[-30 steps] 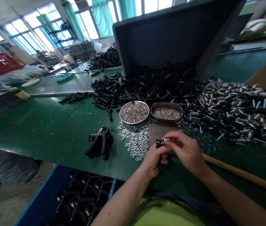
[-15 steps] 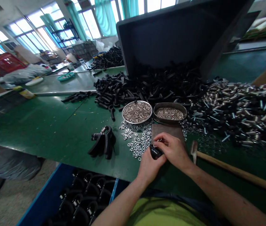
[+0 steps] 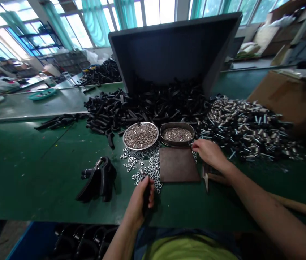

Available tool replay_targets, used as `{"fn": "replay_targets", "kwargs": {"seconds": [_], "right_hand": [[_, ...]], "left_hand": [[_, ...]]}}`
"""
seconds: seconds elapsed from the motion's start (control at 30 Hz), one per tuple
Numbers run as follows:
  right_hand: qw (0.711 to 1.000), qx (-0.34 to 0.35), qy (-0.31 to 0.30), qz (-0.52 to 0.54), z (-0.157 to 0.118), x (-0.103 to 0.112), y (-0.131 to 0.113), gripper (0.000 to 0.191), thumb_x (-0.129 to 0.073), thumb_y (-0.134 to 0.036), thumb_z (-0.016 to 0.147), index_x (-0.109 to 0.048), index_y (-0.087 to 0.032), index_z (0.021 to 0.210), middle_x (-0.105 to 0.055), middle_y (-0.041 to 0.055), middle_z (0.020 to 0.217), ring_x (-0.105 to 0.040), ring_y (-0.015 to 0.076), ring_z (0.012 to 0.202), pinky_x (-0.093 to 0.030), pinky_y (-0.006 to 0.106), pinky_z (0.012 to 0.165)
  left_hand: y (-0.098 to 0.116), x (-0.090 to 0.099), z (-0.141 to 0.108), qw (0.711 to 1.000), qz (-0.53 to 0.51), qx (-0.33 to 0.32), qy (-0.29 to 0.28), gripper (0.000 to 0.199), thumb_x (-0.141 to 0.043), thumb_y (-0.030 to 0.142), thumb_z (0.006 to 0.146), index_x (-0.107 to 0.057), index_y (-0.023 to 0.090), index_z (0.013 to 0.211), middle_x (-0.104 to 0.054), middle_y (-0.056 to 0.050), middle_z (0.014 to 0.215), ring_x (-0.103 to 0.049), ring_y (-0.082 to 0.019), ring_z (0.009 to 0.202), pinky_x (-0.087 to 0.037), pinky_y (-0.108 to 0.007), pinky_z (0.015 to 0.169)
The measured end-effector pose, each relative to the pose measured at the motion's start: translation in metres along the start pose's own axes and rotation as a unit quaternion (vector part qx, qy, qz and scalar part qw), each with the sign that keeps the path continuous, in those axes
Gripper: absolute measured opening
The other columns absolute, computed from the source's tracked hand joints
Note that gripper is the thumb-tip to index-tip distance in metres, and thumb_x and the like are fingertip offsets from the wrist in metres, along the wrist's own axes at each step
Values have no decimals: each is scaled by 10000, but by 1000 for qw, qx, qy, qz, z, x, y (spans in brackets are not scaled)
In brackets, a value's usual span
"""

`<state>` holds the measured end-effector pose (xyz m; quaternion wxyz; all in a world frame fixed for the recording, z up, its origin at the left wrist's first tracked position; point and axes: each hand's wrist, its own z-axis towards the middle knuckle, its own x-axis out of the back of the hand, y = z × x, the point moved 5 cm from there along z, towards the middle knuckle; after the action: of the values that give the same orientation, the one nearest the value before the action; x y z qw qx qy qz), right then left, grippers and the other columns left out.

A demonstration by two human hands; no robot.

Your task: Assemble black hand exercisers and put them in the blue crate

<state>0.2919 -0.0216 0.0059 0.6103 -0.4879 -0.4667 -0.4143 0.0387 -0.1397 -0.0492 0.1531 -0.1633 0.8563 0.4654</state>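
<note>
Left hand (image 3: 138, 199) is gripping a metal-tipped black part (image 3: 142, 174), long axis running roughly 12-to-6 o'clock; right hand (image 3: 210, 153), fingers curling, pinch unclear, is lying farther off at 2 o'clock, beside the oval tin (image 3: 178, 143).

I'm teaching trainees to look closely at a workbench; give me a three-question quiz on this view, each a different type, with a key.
1. True or false: the left hand is empty.
2. Fill in the blank: seen from the worker's side, the oval container stands to the ____ of the round dish.
3. Multiple choice: what lies flat on the bench just on the near side of the oval container? a) a cardboard box b) a brown plate c) a dark bin

Key: 1. False; it grips a black part with a metal piece at its upper end. 2. right. 3. b.
</note>
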Motion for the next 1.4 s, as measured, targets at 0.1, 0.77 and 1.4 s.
{"fn": "replay_targets", "kwargs": {"seconds": [0.1, 0.77, 1.4], "right_hand": [[997, -57, -4, -49, -8, 0, 39, 110, -574, -213, 791, -669, -187, 742, -619, 73, 866, -589, 223, 841, -393, 291, 617], [925, -1, -49, 376, -70, 0, -84, 75, -431, -274, 872, -481, -219, 866, -594, -27, 598, -606, 158, 593, -409, 270, 598], [992, -37, 116, 41, 64, 31, 78, 205, -456, -11, 796, -620, -130, 764, -638, 111, 834, -496, 197, 962, -368, 301, 798]], "left_hand": [[1, -1, 4, 999, 26, -18, 14, 439, -616, 554, 733, -571, 137, 862, -506, 24, 658, -434, -58, 507, -346, -152, 396], [-24, -93, 10, 992, 16, 66, -108, 589, -454, 732, 733, -523, 152, 812, -420, 27, 618, -363, -63, 512, -257, -148, 409], [-24, -75, 15, 990, -58, 101, -82, 631, -467, 722, 739, -563, 115, 879, -446, 16, 668, -338, -38, 486, -221, -135, 382]]}}
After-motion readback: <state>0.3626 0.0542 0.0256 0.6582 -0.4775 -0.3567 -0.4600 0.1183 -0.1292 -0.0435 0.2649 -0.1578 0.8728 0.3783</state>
